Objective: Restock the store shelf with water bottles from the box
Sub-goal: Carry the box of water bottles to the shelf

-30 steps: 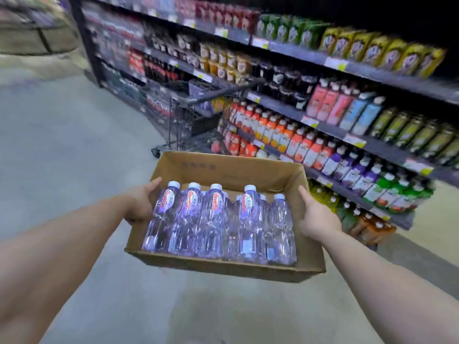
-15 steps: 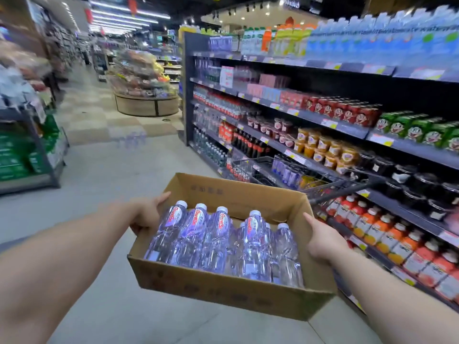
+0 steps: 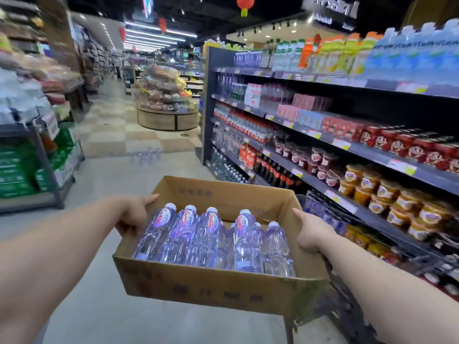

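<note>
Supermarket aisle with a grey concrete floor running ahead, wide between a low green-stocked rack at left and a tall dark shelving unit of bottled drinks and jars along the right. Farther on, a round wooden display island stands on checkered tiles; a cluster of small bottles sits on the floor before it. A black wire shopping cart lies just beside the carton's right edge, against the shelving. The open brown cardboard box is held at mid-frame over the floor: left hand grips its left wall, right hand grips its right wall. Inside, clear plastic water bottles with white caps and red-lettered labels lean in a packed row against the near wall.
</note>
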Demonstrator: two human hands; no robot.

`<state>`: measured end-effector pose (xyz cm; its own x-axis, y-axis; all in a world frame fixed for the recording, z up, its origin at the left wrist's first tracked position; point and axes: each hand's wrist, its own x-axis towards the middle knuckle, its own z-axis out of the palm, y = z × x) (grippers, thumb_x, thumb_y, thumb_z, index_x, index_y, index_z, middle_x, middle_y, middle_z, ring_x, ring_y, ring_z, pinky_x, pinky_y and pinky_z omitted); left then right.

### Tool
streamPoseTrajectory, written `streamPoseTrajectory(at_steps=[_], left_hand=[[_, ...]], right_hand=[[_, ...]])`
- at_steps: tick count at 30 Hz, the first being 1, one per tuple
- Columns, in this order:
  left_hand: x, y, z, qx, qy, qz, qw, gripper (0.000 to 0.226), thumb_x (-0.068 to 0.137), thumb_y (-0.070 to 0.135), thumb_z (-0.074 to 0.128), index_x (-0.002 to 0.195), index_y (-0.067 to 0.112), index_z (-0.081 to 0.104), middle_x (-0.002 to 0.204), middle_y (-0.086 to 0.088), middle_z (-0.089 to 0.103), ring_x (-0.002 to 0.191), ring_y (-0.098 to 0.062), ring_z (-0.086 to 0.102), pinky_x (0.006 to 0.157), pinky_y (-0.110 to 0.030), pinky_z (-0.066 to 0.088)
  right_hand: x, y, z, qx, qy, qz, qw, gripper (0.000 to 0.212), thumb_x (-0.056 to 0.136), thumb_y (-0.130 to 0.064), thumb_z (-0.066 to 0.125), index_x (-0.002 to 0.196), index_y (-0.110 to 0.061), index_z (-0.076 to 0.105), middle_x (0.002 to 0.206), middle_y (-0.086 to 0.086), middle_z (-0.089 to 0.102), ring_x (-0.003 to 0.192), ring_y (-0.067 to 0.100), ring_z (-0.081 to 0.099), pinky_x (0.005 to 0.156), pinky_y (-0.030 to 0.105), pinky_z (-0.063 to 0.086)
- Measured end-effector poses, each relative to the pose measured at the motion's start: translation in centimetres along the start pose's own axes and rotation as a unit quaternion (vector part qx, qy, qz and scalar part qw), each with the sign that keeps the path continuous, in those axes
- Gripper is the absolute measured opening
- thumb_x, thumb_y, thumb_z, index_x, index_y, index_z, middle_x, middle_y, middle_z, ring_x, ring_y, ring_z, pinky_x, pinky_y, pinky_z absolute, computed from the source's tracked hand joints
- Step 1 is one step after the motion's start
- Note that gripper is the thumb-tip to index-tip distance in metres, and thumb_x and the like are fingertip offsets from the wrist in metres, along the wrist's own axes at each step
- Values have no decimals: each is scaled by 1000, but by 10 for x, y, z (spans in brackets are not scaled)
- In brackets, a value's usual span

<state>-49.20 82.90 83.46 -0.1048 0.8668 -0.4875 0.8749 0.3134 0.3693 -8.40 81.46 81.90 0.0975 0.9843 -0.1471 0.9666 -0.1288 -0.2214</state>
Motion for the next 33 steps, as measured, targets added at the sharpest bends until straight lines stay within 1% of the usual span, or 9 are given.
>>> streamPoseTrajectory(at_steps=[2,5,8,11,16,20,24,27,33], left_hand=[[42,9,-17,-27,-8,1,1000,116,75,-21,59,152,45,2,141,-19,40,96,-42,64,64,-49,60],[107,27,-44,-26,-23,11,999,118,74,-22,59,152,45,2,142,-19,41,101,-44,64,61,-48,59],[178,55,-73,7,-36,42,998,118,74,-21,60,153,43,1,135,-18,46,93,-42,66,52,-43,58],[242,93,-98,59,-45,76,994,116,75,-16,64,153,40,-1,119,-15,50,73,-31,67,47,-35,55],[328,172,-122,127,-67,147,979,118,75,-12,66,152,42,-5,120,-17,51,77,-33,67,55,-36,58],[380,239,-109,151,-93,188,966,119,74,-13,67,153,42,-3,101,-10,53,63,-26,64,51,-34,57],[422,310,-76,187,-125,237,945,122,72,-12,69,153,41,-5,116,-16,54,83,-35,71,64,-42,61],[451,362,-45,215,-146,262,930,122,72,-10,70,153,39,-7,118,-18,56,85,-36,71,69,-44,61],[506,459,19,257,-179,293,903,120,74,-7,71,153,39,-7,113,-11,50,63,-25,65,46,-28,54]], right_hand=[[41,-11,-8,1,1,5,1000,86,80,-2,43,154,-36,14,143,3,49,111,25,61,71,31,51],[100,-20,-13,6,0,23,1000,87,79,-3,43,154,-36,14,141,3,52,111,25,60,75,31,53],[151,-26,-14,7,5,50,999,86,79,-3,43,154,-35,14,144,3,49,114,26,58,79,32,54],[193,-29,-15,8,11,96,995,83,82,-6,45,154,-32,12,148,4,46,122,26,55,88,33,52],[236,-15,-19,31,25,182,982,80,87,-7,44,154,-32,10,144,5,49,115,26,59,86,36,53],[255,20,-20,55,32,257,964,83,85,-7,46,154,-35,10,144,4,49,114,25,59,85,35,53],[267,64,-14,75,24,324,943,85,83,-6,47,154,-36,11,151,4,41,119,25,57,85,33,51],[279,107,-2,90,25,360,928,85,82,-6,47,154,-37,12,151,3,41,118,26,57,81,33,50],[315,191,25,104,27,421,901,85,82,-4,45,153,-38,13,145,6,49,120,27,56,86,32,49]])
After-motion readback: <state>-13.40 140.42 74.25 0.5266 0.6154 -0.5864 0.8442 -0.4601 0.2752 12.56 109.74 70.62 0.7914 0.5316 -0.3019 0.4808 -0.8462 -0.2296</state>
